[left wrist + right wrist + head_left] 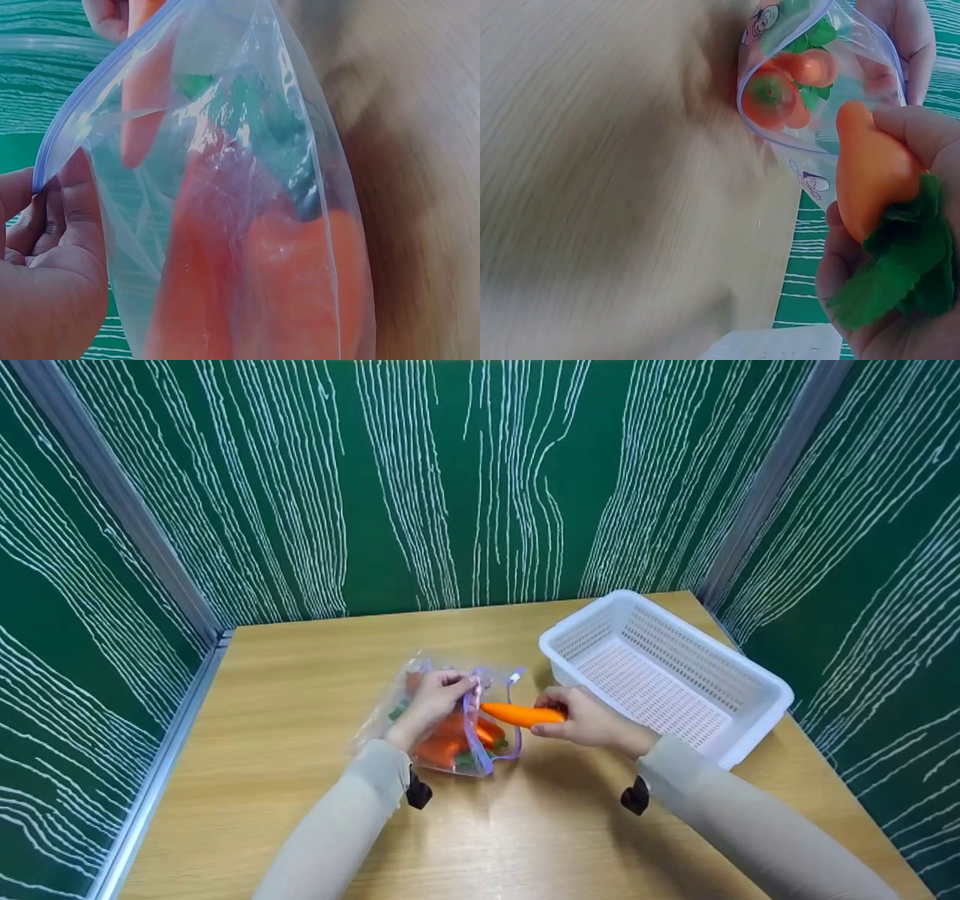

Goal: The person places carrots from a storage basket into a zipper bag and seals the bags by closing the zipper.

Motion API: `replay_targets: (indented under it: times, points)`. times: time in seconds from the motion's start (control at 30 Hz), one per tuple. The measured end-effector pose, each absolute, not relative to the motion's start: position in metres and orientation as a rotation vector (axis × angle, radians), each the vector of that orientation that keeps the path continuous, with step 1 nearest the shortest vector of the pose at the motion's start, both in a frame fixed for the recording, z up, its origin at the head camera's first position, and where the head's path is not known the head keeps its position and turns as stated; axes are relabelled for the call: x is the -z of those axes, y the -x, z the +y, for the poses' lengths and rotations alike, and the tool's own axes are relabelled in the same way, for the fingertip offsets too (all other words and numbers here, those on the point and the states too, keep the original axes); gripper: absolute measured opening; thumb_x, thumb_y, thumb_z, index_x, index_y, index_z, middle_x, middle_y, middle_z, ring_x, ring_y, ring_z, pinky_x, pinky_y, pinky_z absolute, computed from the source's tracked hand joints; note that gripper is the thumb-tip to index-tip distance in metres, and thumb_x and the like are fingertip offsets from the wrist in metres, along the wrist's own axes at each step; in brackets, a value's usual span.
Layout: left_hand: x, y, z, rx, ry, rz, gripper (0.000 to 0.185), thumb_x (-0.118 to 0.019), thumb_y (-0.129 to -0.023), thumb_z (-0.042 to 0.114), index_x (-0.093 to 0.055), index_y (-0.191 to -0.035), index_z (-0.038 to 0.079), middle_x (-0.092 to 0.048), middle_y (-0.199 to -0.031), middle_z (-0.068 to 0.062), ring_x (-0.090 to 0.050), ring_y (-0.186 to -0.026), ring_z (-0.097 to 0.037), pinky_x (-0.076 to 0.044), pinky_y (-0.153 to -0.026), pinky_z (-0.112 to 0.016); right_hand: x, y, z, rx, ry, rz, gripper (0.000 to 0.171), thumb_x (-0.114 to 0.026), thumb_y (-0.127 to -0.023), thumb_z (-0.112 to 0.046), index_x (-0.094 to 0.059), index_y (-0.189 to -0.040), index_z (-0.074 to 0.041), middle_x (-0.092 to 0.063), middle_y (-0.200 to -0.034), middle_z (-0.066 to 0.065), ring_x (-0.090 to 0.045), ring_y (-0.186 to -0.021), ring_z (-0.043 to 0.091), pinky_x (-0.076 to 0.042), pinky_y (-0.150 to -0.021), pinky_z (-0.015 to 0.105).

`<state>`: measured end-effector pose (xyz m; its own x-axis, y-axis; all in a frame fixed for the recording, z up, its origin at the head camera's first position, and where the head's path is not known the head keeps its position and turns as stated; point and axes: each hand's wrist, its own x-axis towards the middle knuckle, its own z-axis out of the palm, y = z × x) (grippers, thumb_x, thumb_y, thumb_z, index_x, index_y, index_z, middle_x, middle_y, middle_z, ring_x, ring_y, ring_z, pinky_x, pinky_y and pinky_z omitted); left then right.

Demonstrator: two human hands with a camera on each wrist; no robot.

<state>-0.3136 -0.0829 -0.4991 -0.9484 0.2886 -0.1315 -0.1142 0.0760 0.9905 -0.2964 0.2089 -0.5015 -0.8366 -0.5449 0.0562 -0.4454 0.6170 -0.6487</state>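
A clear zip bag [442, 720] with a purple rim lies on the wooden table [300, 675], and several orange carrots with green tops [300, 285] show inside it. My left hand [435, 701] pinches the bag's rim [60, 142] and holds the mouth open. My right hand [585, 720] grips an orange toy carrot [521, 714] by its leafy green end [900, 277]. The carrot's tip points at the bag's mouth [810, 82], just at its edge.
A white perforated plastic basket [750, 720] stands to the right of my right hand, with nothing in it. Green patterned walls close off the table at the back and both sides.
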Motion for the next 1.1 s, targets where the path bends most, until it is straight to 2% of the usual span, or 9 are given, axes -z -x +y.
replay_targets:
  times: [0.1,0.3,0.5,0.63,0.83,0.97,1.1]
  points:
    - [0.497,0.312,-0.083,-1.922,-0.175,2.067,0.031,-0.061,-0.113,0.023,-0.073,-0.12,-0.005,-0.069,-0.083,-0.001,-0.067,-0.072,-0.013,-0.061,-0.079,-0.027,0.502,0.295,0.205,1.021,0.802,2.706,0.034,-0.083,-0.097,-0.036,-0.072,-0.116,-0.01,-0.073,-0.102,0.003,-0.062,-0.086,0.016,-0.054,-0.081,0.03]
    - [0.491,0.31,-0.083,-1.871,-0.278,2.128,0.031,-0.06,-0.113,0.02,-0.072,-0.125,-0.007,-0.07,-0.086,-0.002,-0.066,-0.075,-0.013,-0.06,-0.08,-0.026,0.506,0.292,0.197,1.149,0.722,2.689,0.037,-0.086,-0.095,-0.03,-0.062,-0.113,-0.009,-0.068,-0.101,0.006,-0.059,-0.087,0.019,-0.05,-0.081,0.03]
    - [0.491,0.312,-0.084,-1.776,-0.363,2.238,0.028,-0.062,-0.113,0.021,-0.076,-0.128,0.002,-0.075,-0.109,-0.021,-0.067,-0.084,-0.014,-0.061,-0.084,-0.02,0.513,0.29,0.189,1.235,0.675,2.661,0.038,-0.088,-0.094,-0.025,-0.059,-0.111,-0.006,-0.064,-0.099,0.007,-0.057,-0.086,0.019,-0.05,-0.077,0.027]
    - [0.492,0.313,-0.084,-1.744,-0.376,2.275,0.029,-0.062,-0.113,0.022,-0.075,-0.13,0.003,-0.075,-0.119,-0.025,-0.068,-0.086,-0.014,-0.061,-0.086,-0.021,0.515,0.288,0.185,1.217,0.651,2.706,0.039,-0.089,-0.092,-0.027,-0.06,-0.108,-0.006,-0.066,-0.095,0.008,-0.057,-0.082,0.019,-0.05,-0.075,0.027]
    - [0.489,0.313,-0.084,-1.713,-0.452,2.342,0.028,-0.062,-0.113,0.02,-0.077,-0.127,0.002,-0.077,-0.109,-0.018,-0.065,-0.085,-0.015,-0.061,-0.084,-0.023,0.517,0.287,0.18,1.122,0.604,2.8,0.04,-0.091,-0.09,-0.036,-0.062,-0.103,-0.012,-0.065,-0.088,0.001,-0.057,-0.076,0.016,-0.049,-0.07,0.029]
    - [0.489,0.313,-0.084,-1.687,-0.482,2.383,0.026,-0.062,-0.112,0.019,-0.078,-0.125,0.002,-0.076,-0.101,-0.009,-0.063,-0.084,-0.015,-0.061,-0.086,-0.029,0.521,0.287,0.176,1.125,0.647,2.81,0.038,-0.092,-0.089,-0.033,-0.063,-0.1,-0.011,-0.063,-0.086,0.0,-0.055,-0.075,0.014,-0.046,-0.068,0.026]
    - [0.49,0.313,-0.083,-1.701,-0.468,2.379,0.026,-0.062,-0.112,0.019,-0.078,-0.124,0.002,-0.076,-0.1,-0.008,-0.064,-0.082,-0.014,-0.061,-0.082,-0.025,0.522,0.285,0.172,1.149,0.699,2.794,0.035,-0.092,-0.089,-0.028,-0.064,-0.095,-0.01,-0.062,-0.084,0.0,-0.053,-0.073,0.013,-0.045,-0.065,0.024]
